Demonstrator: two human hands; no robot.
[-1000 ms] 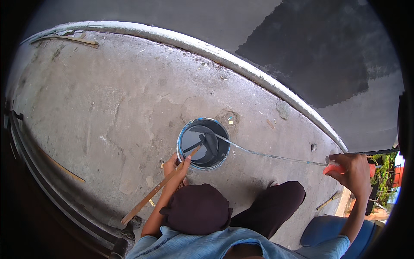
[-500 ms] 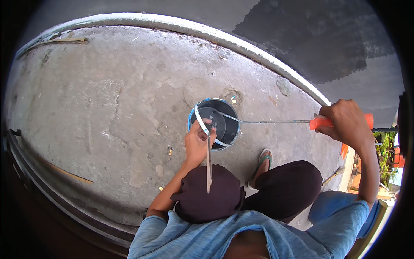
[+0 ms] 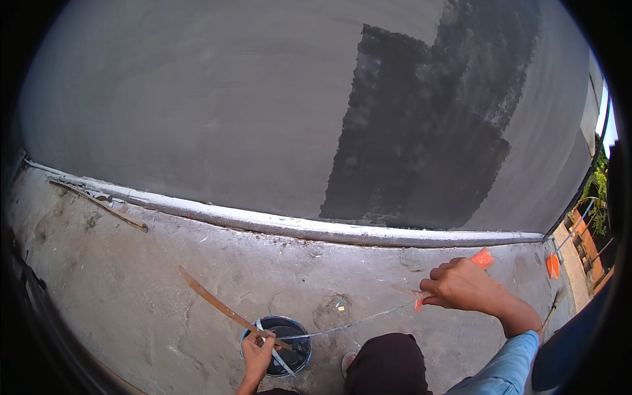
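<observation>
A dark paint bucket with a blue-smeared rim and a white carrying handle stands on the concrete floor. My left hand is closed at its near left rim, pinching a flat brown wooden strip that slants across the opening. Whether these fingers also grip the white handle, I cannot tell. To the right, my right hand wraps round the orange grip of a paint roller. Its thin paint-flecked rod runs left into the bucket; the roller's head is hidden there.
Ahead rises a grey wall with a darker painted patch. A white-splashed ledge runs along its foot. Another wooden strip lies at the left; a blue container stands at the right, near an orange object.
My view has tilted up toward the wall. The wooden strip has swung from pointing at me to pointing away and left. My right hand still holds the paint roller, its rod now slanting up rightward.
</observation>
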